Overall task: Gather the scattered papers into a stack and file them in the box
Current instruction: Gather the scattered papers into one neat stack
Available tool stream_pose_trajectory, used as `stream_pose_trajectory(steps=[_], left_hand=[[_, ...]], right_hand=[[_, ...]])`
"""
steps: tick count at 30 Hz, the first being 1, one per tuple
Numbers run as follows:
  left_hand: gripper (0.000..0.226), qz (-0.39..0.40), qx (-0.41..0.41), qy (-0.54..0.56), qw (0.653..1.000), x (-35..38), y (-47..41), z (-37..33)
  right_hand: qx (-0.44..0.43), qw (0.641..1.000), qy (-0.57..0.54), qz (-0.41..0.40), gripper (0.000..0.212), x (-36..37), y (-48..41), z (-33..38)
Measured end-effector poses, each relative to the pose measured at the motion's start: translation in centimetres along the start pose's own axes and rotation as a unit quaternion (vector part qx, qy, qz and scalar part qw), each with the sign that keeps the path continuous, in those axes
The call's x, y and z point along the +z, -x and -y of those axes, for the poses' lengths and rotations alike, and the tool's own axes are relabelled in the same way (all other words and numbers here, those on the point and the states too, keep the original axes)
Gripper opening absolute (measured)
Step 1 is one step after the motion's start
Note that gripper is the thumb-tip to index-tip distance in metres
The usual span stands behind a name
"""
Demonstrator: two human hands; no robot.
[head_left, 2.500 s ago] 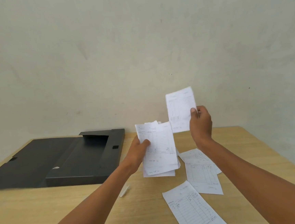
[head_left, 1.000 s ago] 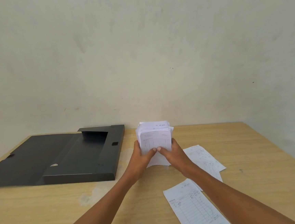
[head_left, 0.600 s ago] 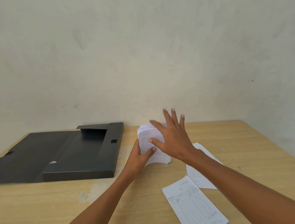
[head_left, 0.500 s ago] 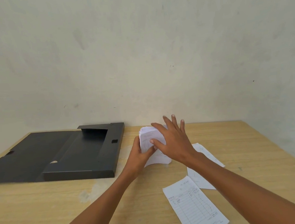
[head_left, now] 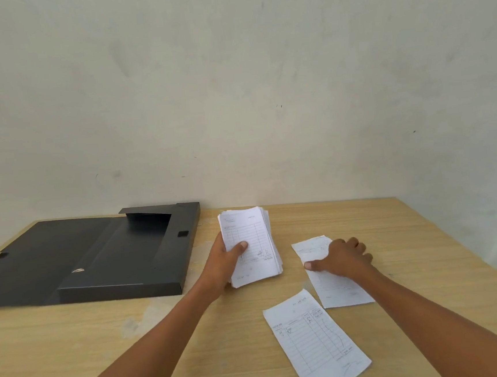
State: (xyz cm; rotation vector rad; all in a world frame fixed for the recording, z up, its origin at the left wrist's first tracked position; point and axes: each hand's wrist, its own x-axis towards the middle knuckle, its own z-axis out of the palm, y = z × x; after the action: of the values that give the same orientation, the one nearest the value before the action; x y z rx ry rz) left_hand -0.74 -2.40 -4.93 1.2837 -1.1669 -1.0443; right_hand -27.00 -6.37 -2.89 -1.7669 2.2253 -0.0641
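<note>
My left hand [head_left: 225, 261] grips a stack of white printed papers [head_left: 250, 242], thumb across the top sheet, its lower edge near the wooden table [head_left: 104, 345]. My right hand [head_left: 342, 258] lies on a loose paper [head_left: 337, 288] to the right of the stack, its fingers curled over the sheet's upper part and its thumb on the left edge. Another loose printed paper [head_left: 314, 339] lies flat nearer to me. The black file box [head_left: 121, 256] lies open at the left, its lid flap spread out to the left.
A pale wall rises just behind the table's far edge. The table's right edge runs diagonally at the far right. A small black tab [head_left: 182, 233] sits on the box's right wall.
My right hand left the stack and moved right and down onto the loose paper. The left hand keeps the stack, now tilted flatter with its top sheet showing.
</note>
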Motion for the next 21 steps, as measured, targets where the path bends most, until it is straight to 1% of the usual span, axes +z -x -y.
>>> stream_pose_trajectory(steps=[3,4,7,8,10,12,13,15,16,18,19,20,21], left_hand=[[0.047,0.002,-0.023,0.007,1.0,0.7,0.0,0.9],[0.047,0.002,-0.024,0.014,1.0,0.8,0.0,1.1],[0.044,0.004,-0.028,0.024,0.999,0.6,0.1,1.3],[0.044,0.006,-0.03,0.027,0.999,0.5,0.1,1.4],[0.045,0.008,-0.034,0.032,0.999,0.4,0.0,1.4],[0.046,0.004,-0.04,0.038,0.998,0.4,-0.2,1.4],[0.047,0.002,-0.042,0.04,0.998,0.3,-0.2,1.4],[0.046,-0.006,-0.038,0.046,0.998,0.2,-0.3,1.2],[0.045,-0.01,-0.036,0.049,0.998,0.1,-0.3,1.0],[0.044,-0.008,-0.032,0.051,0.998,0.2,-0.3,0.5],[0.043,-0.003,-0.031,0.055,0.998,0.2,-0.2,0.2],[0.04,0.005,-0.028,0.066,0.997,0.3,0.0,-0.3],[0.038,0.016,-0.027,0.083,0.996,0.5,0.3,-0.7]], right_hand=[[0.035,0.995,-0.088,0.013,0.117,-0.1,-1.3,-0.1],[0.04,0.993,-0.11,0.017,0.113,0.2,-1.8,-0.3],[0.013,0.983,-0.183,0.022,0.079,0.4,-2.7,-0.7],[0.0,0.97,-0.243,0.027,0.07,0.1,-3.1,-0.8],[-0.025,0.923,-0.381,0.041,0.049,-1.1,-3.1,-0.8],[-0.064,0.885,-0.46,0.022,0.027,-2.8,-2.5,-0.5],[-0.088,0.868,-0.488,0.002,0.022,-3.9,-1.9,0.0],[-0.14,0.837,-0.528,-0.03,0.022,-5.8,-0.6,1.3],[-0.165,0.822,-0.545,-0.025,0.024,-6.5,0.0,2.0],[-0.204,0.797,-0.567,0.032,0.028,-7.4,1.2,3.5],[-0.214,0.798,-0.561,0.06,0.029,-7.3,1.8,4.2],[-0.219,0.81,-0.539,0.07,0.028,-6.9,2.1,4.9],[-0.218,0.826,-0.517,0.061,0.026,-6.2,2.5,5.6]])
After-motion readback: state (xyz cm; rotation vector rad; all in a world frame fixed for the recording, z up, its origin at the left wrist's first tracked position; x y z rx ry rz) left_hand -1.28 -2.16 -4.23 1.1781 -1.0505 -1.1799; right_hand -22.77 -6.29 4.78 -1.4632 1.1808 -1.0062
